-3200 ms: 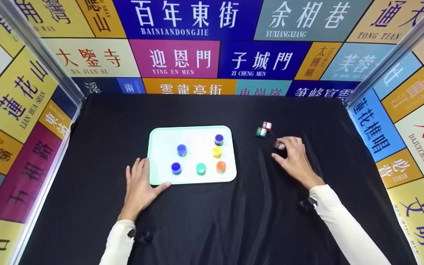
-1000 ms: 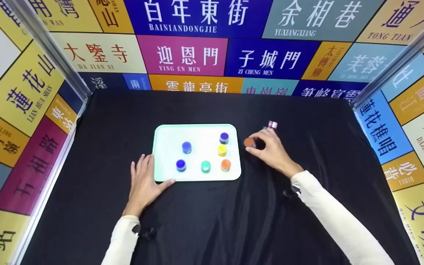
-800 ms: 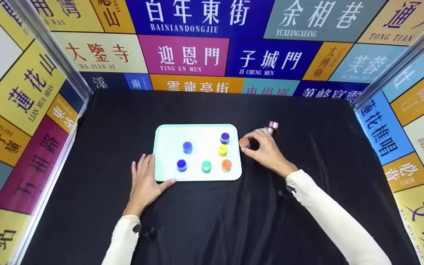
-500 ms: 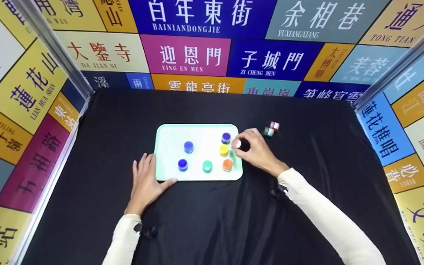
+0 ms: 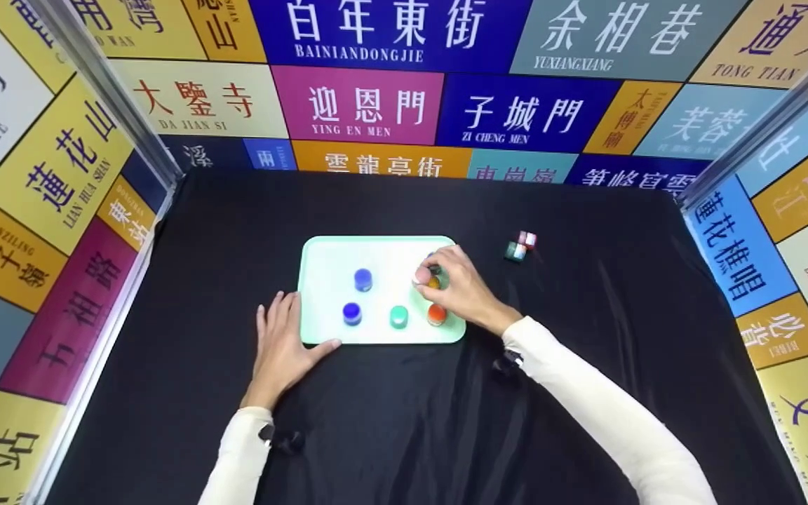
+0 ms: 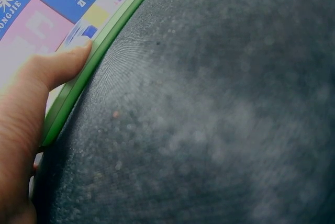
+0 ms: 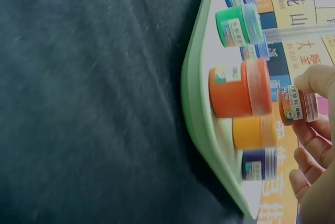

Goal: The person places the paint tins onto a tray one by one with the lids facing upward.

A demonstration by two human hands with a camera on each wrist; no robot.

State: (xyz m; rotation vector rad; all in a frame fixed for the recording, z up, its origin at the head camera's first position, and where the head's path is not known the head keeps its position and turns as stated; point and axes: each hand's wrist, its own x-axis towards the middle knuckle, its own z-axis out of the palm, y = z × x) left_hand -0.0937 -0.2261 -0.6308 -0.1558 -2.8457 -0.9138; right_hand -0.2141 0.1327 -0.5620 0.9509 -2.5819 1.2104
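Observation:
My right hand (image 5: pixel 466 291) pinches a small brown paint jar (image 7: pixel 293 103) between thumb and fingers, above the right part of the pale green tray (image 5: pixel 383 342). On the tray stand two blue jars (image 5: pixel 351 313), a green jar (image 5: pixel 398 317) and an orange jar (image 5: pixel 436 314). A yellow jar (image 7: pixel 254 132) and a dark purple jar (image 7: pixel 259 164) are partly hidden behind the right hand in the head view. My left hand (image 5: pixel 281 358) rests at the tray's near left corner, fingers straight along its left side. Its thumb (image 6: pixel 68 64) lies on the near rim.
Right of the tray, a red-labelled jar (image 5: pixel 527 240) and a dark green jar (image 5: pixel 515 252) lie close together on the black cloth (image 5: pixel 404 421). Printed panels (image 5: pixel 362 105) wall in the back and sides.
My right hand picked up the brown jar from near the two jars at right and carried it left, over the tray's edge. My left hand stays at the tray's corner.

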